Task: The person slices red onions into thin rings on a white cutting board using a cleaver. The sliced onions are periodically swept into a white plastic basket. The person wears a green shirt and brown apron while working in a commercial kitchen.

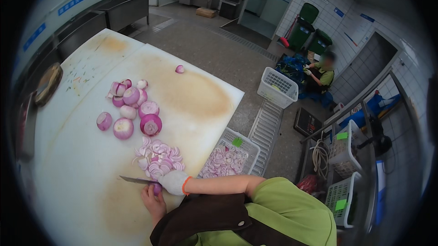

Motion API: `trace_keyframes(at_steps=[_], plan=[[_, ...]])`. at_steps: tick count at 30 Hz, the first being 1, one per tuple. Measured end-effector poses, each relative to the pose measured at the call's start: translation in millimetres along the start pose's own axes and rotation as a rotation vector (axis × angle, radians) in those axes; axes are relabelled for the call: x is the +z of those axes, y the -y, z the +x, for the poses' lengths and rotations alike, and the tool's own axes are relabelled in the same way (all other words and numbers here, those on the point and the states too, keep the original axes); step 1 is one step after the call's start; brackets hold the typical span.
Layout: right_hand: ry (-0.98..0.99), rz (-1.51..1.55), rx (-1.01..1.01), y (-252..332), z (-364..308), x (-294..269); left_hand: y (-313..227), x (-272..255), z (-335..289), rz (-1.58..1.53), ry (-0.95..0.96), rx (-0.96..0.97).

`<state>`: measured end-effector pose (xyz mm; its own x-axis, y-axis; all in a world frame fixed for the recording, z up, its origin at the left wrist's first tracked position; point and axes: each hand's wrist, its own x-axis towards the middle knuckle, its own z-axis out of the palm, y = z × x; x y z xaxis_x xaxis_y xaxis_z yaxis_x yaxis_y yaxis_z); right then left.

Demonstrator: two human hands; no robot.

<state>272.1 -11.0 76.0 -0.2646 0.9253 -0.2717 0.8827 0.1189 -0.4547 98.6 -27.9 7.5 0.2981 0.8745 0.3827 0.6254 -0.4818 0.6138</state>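
Note:
My right hand [173, 182], in a white knitted glove with an orange cuff, grips a knife [137, 180]; the handle is hidden inside the glove. The blade points left across the white cutting surface. Just below it, my bare left hand [153, 201] holds a purple onion piece [157, 189] with its fingers against the side, close to the blade. A heap of sliced onion [159, 158] lies right beyond the knife. Farther off sits a group of peeled onions [131, 95], some with cut ends, and a small onion piece [179, 69] lies apart.
A white crate of sliced onion [228, 133] stands below the table's right edge. A round wooden board [48, 84] and a cleaver [27, 127] lie at the left. Another person [322, 73] sits beside a white basket [277, 87]. Shelving with crates [343, 154] is at right.

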Motion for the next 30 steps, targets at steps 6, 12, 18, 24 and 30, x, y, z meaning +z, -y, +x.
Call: trace_keyframes(at_steps=[6, 12, 18, 24, 30], plan=[[-0.008, -0.014, -0.035, -1.9, 1.3, -0.3, 4.1, 7.2, -10.5, 0.051, -0.009, 0.002], [-0.052, 0.058, -0.044, -19.1, 6.0, -2.6, -11.8, -1.0, 2.5, 0.029, 0.064, -0.034], [-0.082, 0.012, 0.018, -34.1, 2.5, -23.7, -9.7, -3.9, 21.6, 0.073, 0.155, 0.058], [-0.151, -0.048, -0.015, -32.7, -0.4, -15.9, 1.3, 3.1, 33.7, 0.083, 0.258, 0.034], [-0.169, -0.042, 0.002, -24.7, -6.9, -14.6, -14.3, -6.8, 39.9, 0.17, 0.249, 0.035]])
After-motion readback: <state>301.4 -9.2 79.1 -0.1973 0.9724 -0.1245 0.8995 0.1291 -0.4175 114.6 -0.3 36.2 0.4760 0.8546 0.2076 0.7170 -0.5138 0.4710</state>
